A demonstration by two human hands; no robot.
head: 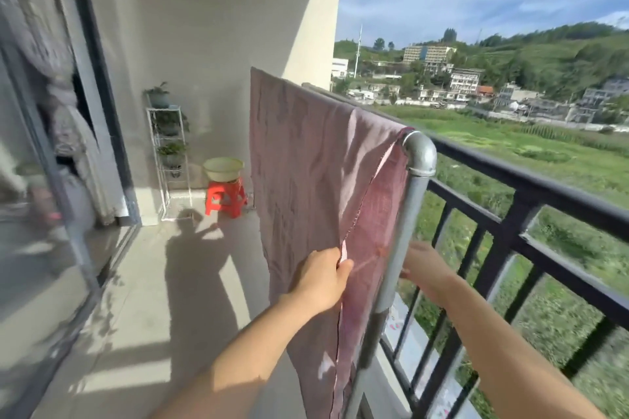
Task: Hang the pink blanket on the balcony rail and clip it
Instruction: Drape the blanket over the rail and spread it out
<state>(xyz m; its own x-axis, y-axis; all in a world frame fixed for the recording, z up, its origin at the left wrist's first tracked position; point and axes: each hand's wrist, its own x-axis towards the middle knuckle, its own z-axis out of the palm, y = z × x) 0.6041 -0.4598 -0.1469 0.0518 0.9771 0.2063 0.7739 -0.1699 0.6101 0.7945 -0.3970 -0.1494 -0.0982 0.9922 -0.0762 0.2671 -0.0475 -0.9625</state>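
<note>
Head view: pink blanket [306,160] draped over the grey pipe rail [417,153], hanging long axis vertical. Your left hand [325,277] pinches its near side edge, inboard of the post. Your right hand [425,269], outboard of it, fingers hidden — cannot tell grip. No clip visible.

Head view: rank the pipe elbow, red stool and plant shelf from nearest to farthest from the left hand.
From the left hand:
1. Pipe elbow, up and right, atop the grey post.
2. Red stool, far end of the balcony, under the basin.
3. Plant shelf, left of the stool, against the wall.
</note>
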